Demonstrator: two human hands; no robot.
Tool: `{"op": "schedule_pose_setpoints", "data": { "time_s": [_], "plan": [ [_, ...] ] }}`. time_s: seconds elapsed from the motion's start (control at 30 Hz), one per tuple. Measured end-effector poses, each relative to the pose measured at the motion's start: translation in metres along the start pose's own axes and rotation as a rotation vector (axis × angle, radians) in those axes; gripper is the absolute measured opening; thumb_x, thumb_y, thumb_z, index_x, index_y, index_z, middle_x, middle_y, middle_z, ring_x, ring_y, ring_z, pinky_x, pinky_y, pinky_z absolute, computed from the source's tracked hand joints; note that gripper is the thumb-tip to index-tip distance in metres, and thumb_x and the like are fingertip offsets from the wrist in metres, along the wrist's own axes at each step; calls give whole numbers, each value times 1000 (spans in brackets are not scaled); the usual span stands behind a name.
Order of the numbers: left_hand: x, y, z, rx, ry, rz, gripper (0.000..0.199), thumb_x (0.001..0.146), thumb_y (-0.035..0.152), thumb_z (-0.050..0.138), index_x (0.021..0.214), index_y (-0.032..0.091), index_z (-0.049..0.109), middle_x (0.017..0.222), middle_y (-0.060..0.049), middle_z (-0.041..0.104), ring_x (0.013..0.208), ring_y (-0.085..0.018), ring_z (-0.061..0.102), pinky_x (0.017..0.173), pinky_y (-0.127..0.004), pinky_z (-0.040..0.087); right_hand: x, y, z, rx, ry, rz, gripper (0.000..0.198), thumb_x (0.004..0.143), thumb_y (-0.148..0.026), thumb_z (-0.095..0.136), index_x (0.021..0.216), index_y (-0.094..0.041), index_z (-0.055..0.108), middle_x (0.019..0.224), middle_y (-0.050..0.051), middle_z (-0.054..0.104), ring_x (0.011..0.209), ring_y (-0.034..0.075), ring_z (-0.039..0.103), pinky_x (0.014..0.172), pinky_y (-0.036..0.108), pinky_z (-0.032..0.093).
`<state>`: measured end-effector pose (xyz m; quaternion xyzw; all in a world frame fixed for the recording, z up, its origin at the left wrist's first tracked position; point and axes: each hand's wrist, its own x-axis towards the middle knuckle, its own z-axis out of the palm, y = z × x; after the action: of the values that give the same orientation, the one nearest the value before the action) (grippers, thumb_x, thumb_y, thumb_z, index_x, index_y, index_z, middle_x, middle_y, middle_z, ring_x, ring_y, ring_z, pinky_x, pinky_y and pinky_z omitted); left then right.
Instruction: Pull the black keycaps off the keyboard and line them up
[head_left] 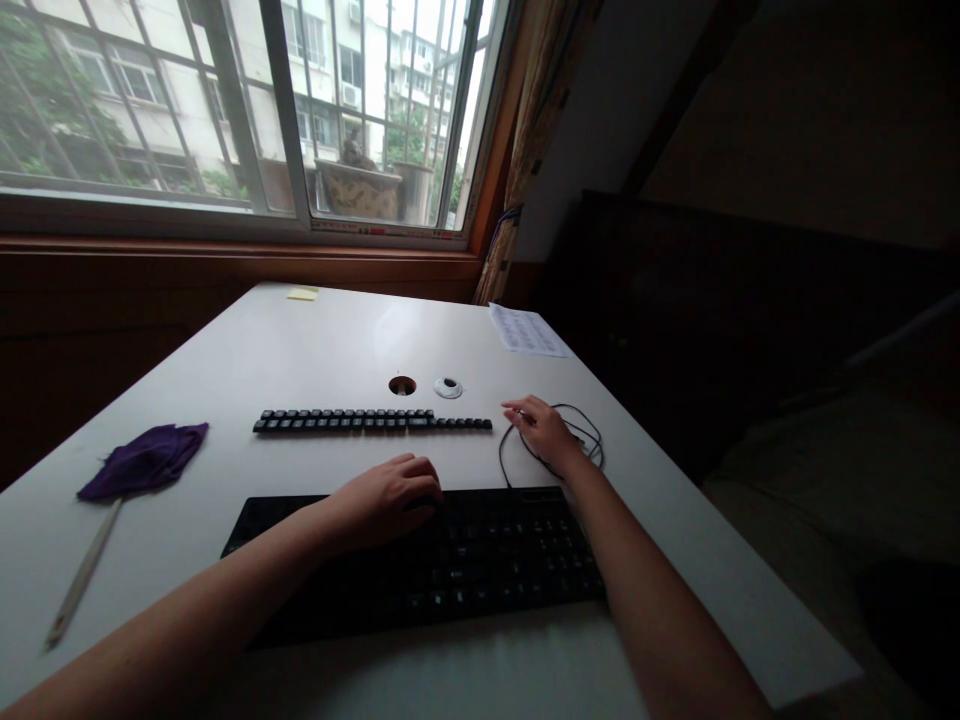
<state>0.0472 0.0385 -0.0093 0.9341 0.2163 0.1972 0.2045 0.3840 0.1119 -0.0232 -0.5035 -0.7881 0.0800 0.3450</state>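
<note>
A black keyboard (510, 570) lies across the near part of the white table. Its right side shows marked keys; the left part is dark and partly covered by my left forearm. My left hand (394, 495) rests over the keyboard's upper middle, fingers curled together, and what is under the fingertips is hidden. Beyond the keyboard's upper right, my right hand (544, 428) hovers over a coiled black cable (596, 440). Its fingertips are pinched, with something too small to make out between them. Loose black keycaps (337, 422) stand lined up in two rows behind the keyboard.
A purple cloth (146, 458) lies at the left, touching a thin pale stick (82, 575). Toward the back are a round cable hole (403, 386), its white cover (448, 388), a printed sheet (529, 332) and yellow notes (303, 294). A barred window (300, 120) is behind the table (322, 350).
</note>
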Motion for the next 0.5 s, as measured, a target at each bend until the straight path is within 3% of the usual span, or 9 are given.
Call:
{"op": "schedule_pose_setpoints", "data": {
  "time_s": [0.3,0.4,0.5],
  "plan": [
    [0,0,0,14,7,0,14,91,19,59,104,20,63,106,-6,61,97,-20,56,86,-32,50,-12,22,-29,199,373,303,46,97,-55,37,119,-20,57,86,4,68,56,13,50,52,24,44],
    [0,1,1,19,18,-2,13,91,19,59,103,21,63,105,-6,61,97,-20,56,86,-33,50,-15,33,-37,65,393,288,43,95,-53,41,105,-18,64,89,7,68,70,17,58,65,30,50],
    [0,1,1,18,25,4,13,90,18,59,103,21,63,105,-6,61,96,-20,56,87,-33,49,-16,39,-34,-25,287,223,33,90,-46,55,96,-19,72,98,9,66,88,22,62,81,35,51]
  ]
}}
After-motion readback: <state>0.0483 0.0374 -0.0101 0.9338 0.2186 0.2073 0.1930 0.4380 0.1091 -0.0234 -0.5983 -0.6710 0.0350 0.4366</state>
